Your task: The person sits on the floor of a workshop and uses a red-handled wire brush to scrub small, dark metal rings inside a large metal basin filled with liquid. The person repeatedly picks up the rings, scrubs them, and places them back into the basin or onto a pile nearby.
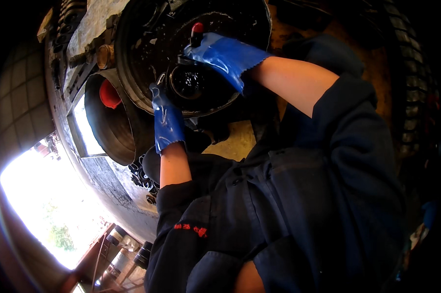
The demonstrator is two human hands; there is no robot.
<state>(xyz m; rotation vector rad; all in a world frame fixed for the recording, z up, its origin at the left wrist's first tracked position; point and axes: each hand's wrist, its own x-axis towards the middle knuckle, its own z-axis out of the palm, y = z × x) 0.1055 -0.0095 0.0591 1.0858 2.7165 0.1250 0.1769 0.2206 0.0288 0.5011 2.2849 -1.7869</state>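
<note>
A black, greasy wheel hub (188,83) sits in the middle of a large dark round brake assembly (142,49) above me. My right hand (225,53), in a blue glove, reaches in from the right and grips a tool with a red and black handle (197,33) just above the hub. My left hand (165,119), also in a blue glove, comes up from below against the hub's left edge. Its fingertips pinch a small metal piece (161,78). My dark coverall sleeves fill the lower right.
A dark open drum (118,132) with a red object (109,94) inside lies left of the hub. A brass fitting (104,56) sticks out at upper left. A tyre (411,73) runs down the right side. Bright daylight (44,205) comes in at lower left.
</note>
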